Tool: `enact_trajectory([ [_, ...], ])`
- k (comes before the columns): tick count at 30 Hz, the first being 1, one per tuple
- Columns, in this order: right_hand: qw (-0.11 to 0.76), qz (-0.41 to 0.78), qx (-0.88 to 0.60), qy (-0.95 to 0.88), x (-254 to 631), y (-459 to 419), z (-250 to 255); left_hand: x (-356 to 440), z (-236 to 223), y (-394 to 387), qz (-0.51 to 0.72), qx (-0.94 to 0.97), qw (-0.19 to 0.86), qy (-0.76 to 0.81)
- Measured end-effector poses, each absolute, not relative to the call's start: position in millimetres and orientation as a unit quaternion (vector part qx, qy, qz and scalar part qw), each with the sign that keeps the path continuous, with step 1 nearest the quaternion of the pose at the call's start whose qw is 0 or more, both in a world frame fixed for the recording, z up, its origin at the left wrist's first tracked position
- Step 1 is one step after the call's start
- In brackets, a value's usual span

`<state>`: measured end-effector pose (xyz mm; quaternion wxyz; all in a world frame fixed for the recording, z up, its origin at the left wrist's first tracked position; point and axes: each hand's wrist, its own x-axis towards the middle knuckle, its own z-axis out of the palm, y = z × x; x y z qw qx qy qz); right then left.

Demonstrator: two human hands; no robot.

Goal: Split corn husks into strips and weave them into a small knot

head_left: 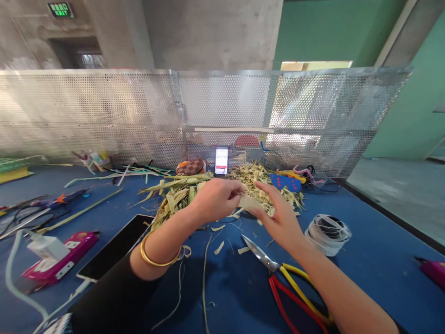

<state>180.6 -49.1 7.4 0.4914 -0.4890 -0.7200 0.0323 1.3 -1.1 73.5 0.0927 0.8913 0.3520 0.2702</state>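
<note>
My left hand [217,199] is closed, its fingertips pinching a pale strip of dried corn husk [249,202]. My right hand [280,218] is beside the strip's other end, thumb and index finger spread apart. Its thumb lies against or just under the strip; I cannot tell which. Behind both hands is a heap of shredded husk [255,174], with longer husk leaves [174,202] to the left. Below my right hand lie scissors [269,263] with one red and one yellow handle, blades pointing up and left.
A spool of white cord [327,236] stands at right. At left lie a dark tablet-like device [116,248] and a magenta power strip [62,260] with a white plug. A lit phone [221,160] stands at the back, before a perforated metal screen [225,99].
</note>
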Motion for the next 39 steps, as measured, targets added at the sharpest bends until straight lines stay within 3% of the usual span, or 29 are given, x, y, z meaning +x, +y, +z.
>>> enact_trajectory([
  [3,0.472,0.232,-0.488,-0.697,171,-60,14,-4,77,-6,0.272,0.879,0.256,0.297],
  [6,0.484,0.376,-0.482,-0.626,166,-61,12,-3,69,3,0.358,0.785,0.387,0.326],
  [9,0.546,0.448,-0.454,-0.543,164,-57,6,3,57,11,0.422,0.672,0.493,0.356],
  [13,0.578,0.466,-0.459,-0.488,162,-54,-2,15,42,7,0.366,0.601,0.635,0.319],
  [20,0.548,0.497,-0.470,-0.482,154,-55,-5,18,35,20,0.504,0.453,0.618,0.398],
  [26,0.511,0.421,-0.497,-0.560,147,-59,-12,-8,45,50,0.587,0.425,0.549,0.416],
  [29,0.398,0.411,-0.499,-0.651,152,-67,-7,-13,45,57,0.581,0.447,0.529,0.427],
  [32,0.185,0.533,-0.439,-0.699,164,-74,4,-9,41,52,0.544,0.491,0.533,0.423],
  [33,0.168,0.559,-0.426,-0.691,169,-73,7,-6,40,49,0.529,0.506,0.538,0.418],
  [34,0.206,0.560,-0.425,-0.681,173,-71,9,-2,38,44,0.514,0.520,0.542,0.415],
  [37,0.459,0.432,-0.484,-0.608,179,-60,12,12,33,27,0.466,0.573,0.552,0.388],
  [39,0.543,0.371,-0.513,-0.552,179,-53,10,20,28,16,0.425,0.601,0.565,0.373],
])
